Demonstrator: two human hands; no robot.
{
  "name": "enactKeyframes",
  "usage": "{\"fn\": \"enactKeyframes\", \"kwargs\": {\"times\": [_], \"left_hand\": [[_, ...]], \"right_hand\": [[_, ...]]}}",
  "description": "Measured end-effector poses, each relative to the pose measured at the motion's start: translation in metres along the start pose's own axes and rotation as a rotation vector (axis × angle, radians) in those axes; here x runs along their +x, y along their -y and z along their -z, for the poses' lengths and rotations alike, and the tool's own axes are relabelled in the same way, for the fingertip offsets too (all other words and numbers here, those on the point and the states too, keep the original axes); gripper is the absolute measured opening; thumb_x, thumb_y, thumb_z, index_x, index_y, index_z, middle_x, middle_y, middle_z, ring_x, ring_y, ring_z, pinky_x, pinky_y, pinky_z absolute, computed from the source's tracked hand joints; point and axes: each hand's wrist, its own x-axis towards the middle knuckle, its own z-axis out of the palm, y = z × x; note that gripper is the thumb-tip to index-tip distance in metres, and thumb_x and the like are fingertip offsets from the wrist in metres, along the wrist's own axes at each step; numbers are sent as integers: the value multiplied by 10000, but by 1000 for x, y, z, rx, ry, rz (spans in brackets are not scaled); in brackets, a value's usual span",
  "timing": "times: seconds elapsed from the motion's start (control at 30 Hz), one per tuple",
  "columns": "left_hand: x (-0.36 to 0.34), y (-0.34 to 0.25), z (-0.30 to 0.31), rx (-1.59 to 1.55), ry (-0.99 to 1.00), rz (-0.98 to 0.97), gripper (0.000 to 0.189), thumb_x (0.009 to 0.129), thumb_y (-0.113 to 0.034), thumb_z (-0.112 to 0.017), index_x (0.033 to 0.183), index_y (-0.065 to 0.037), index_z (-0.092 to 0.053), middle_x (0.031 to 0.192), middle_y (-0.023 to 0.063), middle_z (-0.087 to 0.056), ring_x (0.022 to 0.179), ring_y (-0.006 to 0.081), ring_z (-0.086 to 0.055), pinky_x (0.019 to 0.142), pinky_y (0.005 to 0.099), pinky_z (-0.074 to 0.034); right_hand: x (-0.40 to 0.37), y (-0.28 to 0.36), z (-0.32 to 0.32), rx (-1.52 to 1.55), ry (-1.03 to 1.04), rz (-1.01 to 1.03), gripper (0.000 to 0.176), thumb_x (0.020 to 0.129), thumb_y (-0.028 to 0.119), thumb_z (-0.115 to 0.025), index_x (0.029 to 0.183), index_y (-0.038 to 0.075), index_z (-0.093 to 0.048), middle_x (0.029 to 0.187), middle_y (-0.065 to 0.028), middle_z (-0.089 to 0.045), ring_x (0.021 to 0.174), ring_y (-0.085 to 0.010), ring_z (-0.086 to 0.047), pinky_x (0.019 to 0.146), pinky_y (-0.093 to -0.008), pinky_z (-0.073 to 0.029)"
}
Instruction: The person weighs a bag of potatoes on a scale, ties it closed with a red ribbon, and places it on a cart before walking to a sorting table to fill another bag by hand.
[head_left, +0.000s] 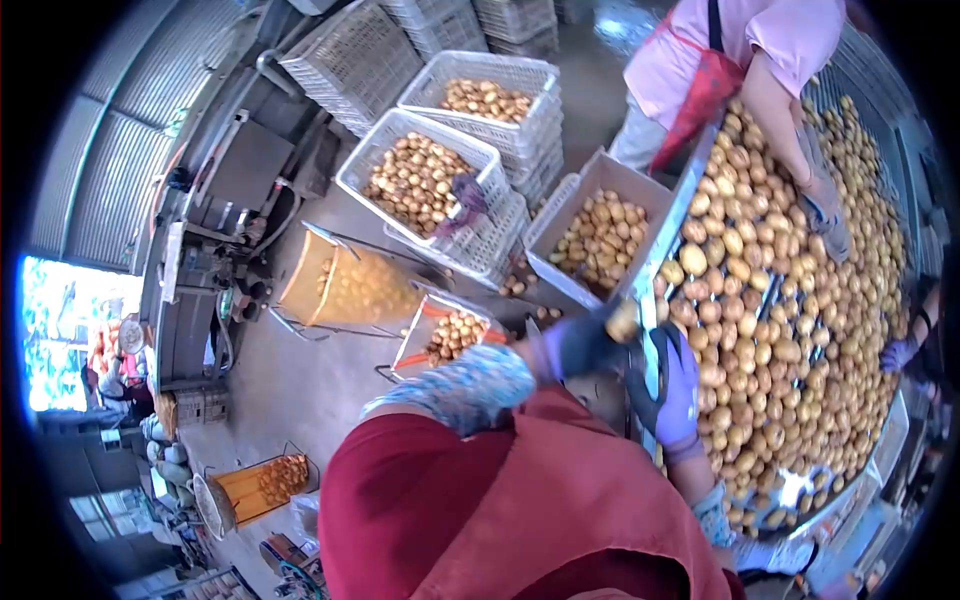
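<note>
While the left hand (575,345) gripped one fruit (622,322) at the rim of the heaped bench (666,225), the right hand (682,395) lay beside it, grip unclear; filled crates (420,180) lined the shed's concrete floor (290,385).

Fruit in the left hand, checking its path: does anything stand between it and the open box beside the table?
Nothing visible does. The left hand holds the fruit at the table rim; the box lies open just beyond.
</note>
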Motion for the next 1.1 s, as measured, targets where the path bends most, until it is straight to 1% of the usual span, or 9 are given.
{"fn": "enactKeyframes", "kwargs": {"times": [0.07,0.47,0.6,0.67,0.7,0.87,0.9,1.0,1.1], "left_hand": [[-28,-21,46,-379,-40,116,453,960,-491,-426,1150,-98,-546,1066,119,-642,865,205,-646,653,332,-543],[-108,-54,62,-207,-186,-168,444,926,-494,-511,1173,-126,-543,1085,135,-645,901,252,-653,706,306,-546],[-116,-53,71,-245,95,-106,462,951,-488,-462,1149,-80,-550,1012,119,-640,863,220,-645,698,255,-532],[-111,-31,90,207,-269,-165,301,948,-264,-535,1167,-58,-536,1054,107,-624,896,231,-635,791,294,-522],[-102,-16,132,57,-156,-110,278,931,-173,-568,1178,-52,-528,1073,107,-618,915,242,-630,823,313,-515],[-77,-17,205,-46,-765,203,236,952,-275,-514,1067,-73,-556,935,60,-609,898,227,-601,827,371,-499],[-74,-41,189,-123,-670,-33,172,914,-220,-564,1005,-75,-553,881,42,-581,846,225,-579,781,352,-491],[-73,-144,230,1486,-911,-572,299,826,-287,-623,1001,-46,-602,930,137,-642,903,297,-611,808,375,-485],[-92,-225,191,2114,-1386,148,441,814,-351,-624,1113,-29,-586,1032,200,-655,982,319,-620,820,402,-482]], "right_hand": [[-9,-9,-11,190,-35,-129,444,809,142,-655,1198,-34,-536,1201,-225,-553,1107,-368,-543,946,-400,-435],[-87,-23,-32,176,119,-229,333,837,165,-607,1119,-12,-587,1051,-209,-616,974,-366,-591,859,-394,-467],[-91,-17,-29,169,218,-253,323,843,171,-597,1128,18,-586,1032,-196,-621,948,-367,-599,836,-395,-477],[-94,-26,-32,137,218,-230,321,847,179,-592,1131,30,-586,1022,-191,-624,927,-366,-606,820,-397,-484],[-90,-23,-28,158,249,-269,324,847,184,-592,1131,29,-586,1023,-192,-624,925,-369,-608,819,-401,-487],[-82,-18,-22,151,197,-229,345,845,205,-610,1141,29,-592,1035,-192,-630,922,-366,-621,813,-405,-498],[-83,-15,-22,165,175,-222,349,841,202,-618,1142,26,-592,1032,-193,-631,917,-365,-621,809,-405,-498],[-91,-8,-15,229,159,-255,333,833,180,-629,1120,15,-596,1024,-201,-629,913,-371,-615,810,-410,-494],[-104,-18,-12,89,88,-196,323,812,158,-649,1096,13,-595,1022,-198,-622,907,-369,-610,796,-424,-491]]}}
